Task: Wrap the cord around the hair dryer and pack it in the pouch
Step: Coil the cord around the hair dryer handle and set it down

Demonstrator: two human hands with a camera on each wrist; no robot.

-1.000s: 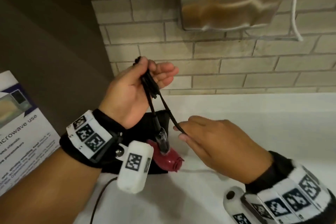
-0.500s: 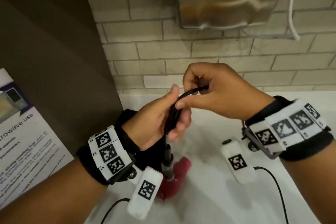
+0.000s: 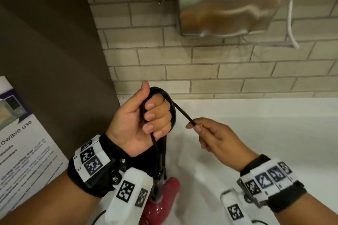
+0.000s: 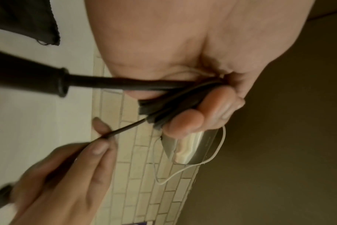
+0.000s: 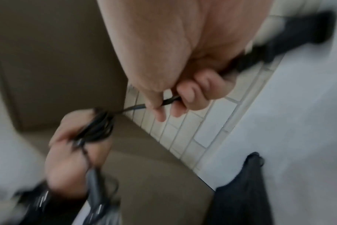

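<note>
Compared with half a second ago, when the two hands were pressed together high above the counter, they are now seen drawn apart. The left hand [image 3: 144, 120] is held raised with its fingers curled tightly round a bundle of cord [image 3: 169, 104] loops, the thumb laid along the top, while a single strand is stretched taut from the top of that bundle down to the right hand [image 3: 217, 138], where it is pinched between thumb and forefinger; the remaining right fingers are seen loosely bent in the left wrist view. One more loop appears to have been laid over the left fist, so the coiling is judged well advanced though not finished, since free cord is still led off through the right hand. The red hair dryer [image 3: 161, 204] is seen hanging below the left hand by its black cord sleeve, partly hidden behind the wrist camera, just above the white counter [image 3: 256, 133]. A dark fabric piece, probably the pouch [image 4: 25, 19], is visible lying on the counter in the wrist views; packing has not yet been begun. A steel hand dryer [image 3: 230, 3] is mounted on the brick wall behind.
</note>
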